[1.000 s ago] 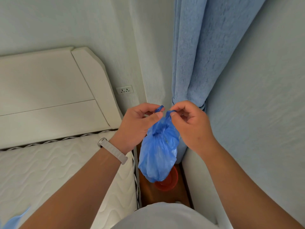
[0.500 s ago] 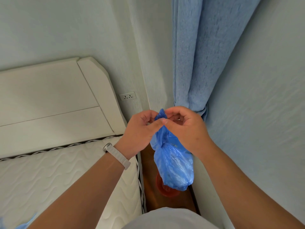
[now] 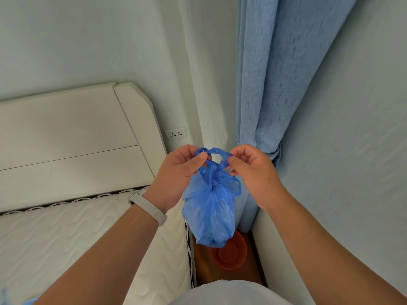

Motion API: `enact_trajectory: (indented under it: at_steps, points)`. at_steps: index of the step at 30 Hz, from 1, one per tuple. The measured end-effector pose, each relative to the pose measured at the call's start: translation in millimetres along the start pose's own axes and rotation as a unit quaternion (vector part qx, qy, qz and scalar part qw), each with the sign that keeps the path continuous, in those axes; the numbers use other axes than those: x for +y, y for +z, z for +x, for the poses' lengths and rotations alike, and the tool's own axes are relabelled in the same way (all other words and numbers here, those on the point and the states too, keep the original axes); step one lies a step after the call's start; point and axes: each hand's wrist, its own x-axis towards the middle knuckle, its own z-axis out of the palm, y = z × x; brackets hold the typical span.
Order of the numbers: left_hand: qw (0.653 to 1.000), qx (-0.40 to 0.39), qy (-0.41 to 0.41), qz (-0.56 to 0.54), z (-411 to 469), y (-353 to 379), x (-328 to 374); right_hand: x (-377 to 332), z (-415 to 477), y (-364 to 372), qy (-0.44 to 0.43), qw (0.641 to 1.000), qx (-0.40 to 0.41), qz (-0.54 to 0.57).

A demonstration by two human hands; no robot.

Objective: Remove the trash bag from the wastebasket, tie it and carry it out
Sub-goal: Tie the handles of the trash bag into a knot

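Observation:
A small blue plastic trash bag (image 3: 209, 214) hangs in the air between my hands, its neck twisted into a knot. My left hand (image 3: 178, 175) pinches one blue handle strip at the top left, and my right hand (image 3: 251, 172) pinches the other at the top right. The two strips form a loop between my fingertips. Directly below the bag, on the wooden floor, stands the red wastebasket (image 3: 231, 254), partly hidden by the bag's bottom.
A white mattress (image 3: 66, 238) and white headboard (image 3: 72, 139) fill the left. A blue curtain (image 3: 275, 84) hangs in the corner, tied back. A wall socket (image 3: 175, 133) sits behind my hands. The wastebasket stands in a narrow gap between bed and right wall (image 3: 352, 150).
My hands have drawn apart from a tight huddle, pulling the two handle strips outward into a loop. The bag swung back toward the centre and a knot now shows at its neck.

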Motion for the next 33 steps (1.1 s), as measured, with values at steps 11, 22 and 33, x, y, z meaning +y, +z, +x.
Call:
enact_trajectory:
  at_steps: [11,22,33]
  points:
    - [0.997,-0.019,-0.015,0.069,-10.5,6.2,6.1,9.7,-7.6,16.3,-0.012,0.999,0.002,-0.045]
    - [0.999,-0.022,0.038,0.023,-10.8,6.4,9.6,24.6,-25.7,13.7,-0.081,0.97,0.02,-0.228]
    - [0.988,-0.122,0.031,-0.087,-6.2,15.6,4.4,20.7,-40.2,13.2,-0.07,0.944,0.001,-0.322]
